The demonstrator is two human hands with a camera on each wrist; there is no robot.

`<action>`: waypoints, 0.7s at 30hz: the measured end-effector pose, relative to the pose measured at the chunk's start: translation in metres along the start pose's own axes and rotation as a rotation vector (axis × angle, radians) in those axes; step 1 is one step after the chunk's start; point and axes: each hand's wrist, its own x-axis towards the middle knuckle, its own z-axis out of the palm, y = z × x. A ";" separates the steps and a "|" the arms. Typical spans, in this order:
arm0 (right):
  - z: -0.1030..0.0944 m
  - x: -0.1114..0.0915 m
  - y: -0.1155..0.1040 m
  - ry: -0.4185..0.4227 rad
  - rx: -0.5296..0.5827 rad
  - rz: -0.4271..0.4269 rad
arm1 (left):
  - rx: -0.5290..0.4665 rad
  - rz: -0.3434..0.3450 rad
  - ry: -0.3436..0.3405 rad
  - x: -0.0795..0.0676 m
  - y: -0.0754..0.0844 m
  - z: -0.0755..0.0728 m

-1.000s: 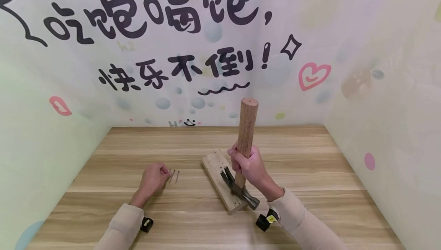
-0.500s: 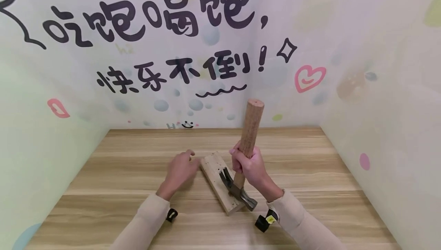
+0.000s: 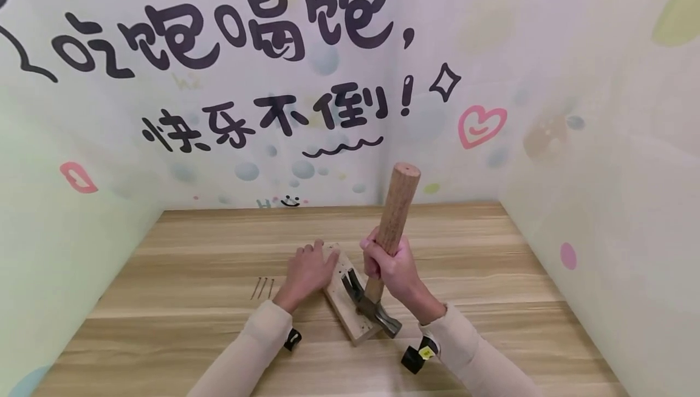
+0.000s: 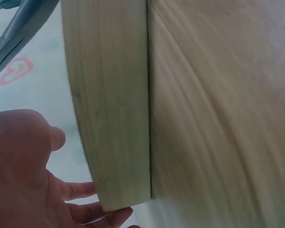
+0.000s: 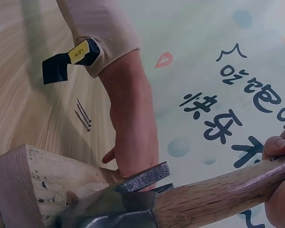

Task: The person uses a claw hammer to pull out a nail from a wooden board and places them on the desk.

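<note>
My right hand [image 3: 389,263] grips the wooden handle [image 3: 398,208] of a claw hammer, whose dark metal head [image 3: 369,308] is down over a short wooden board [image 3: 341,309]. The handle points up and away. At the board's far end is my left hand [image 3: 308,270], its thumb over the top side and its fingers reaching past the end. The left wrist view has those fingers [image 4: 78,190] loosely bent at the end of the board [image 4: 114,118]; how firmly they touch is unclear. Small dark marks dot the board's top in the right wrist view.
Three loose nails [image 3: 264,287] lie side by side on the wood-grain table [image 3: 180,330], left of my left hand. Pale printed walls [image 3: 350,178] enclose the back and both sides. A black device is strapped at each wrist.
My left hand has left the nails and moved right to the board's far end. The nails stay on the table. The hammer has barely moved, its handle leaning slightly more to the right.
</note>
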 end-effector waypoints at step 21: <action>-0.061 -0.005 -0.018 0.062 0.059 0.091 | 0.077 0.035 -0.016 -0.002 0.000 0.014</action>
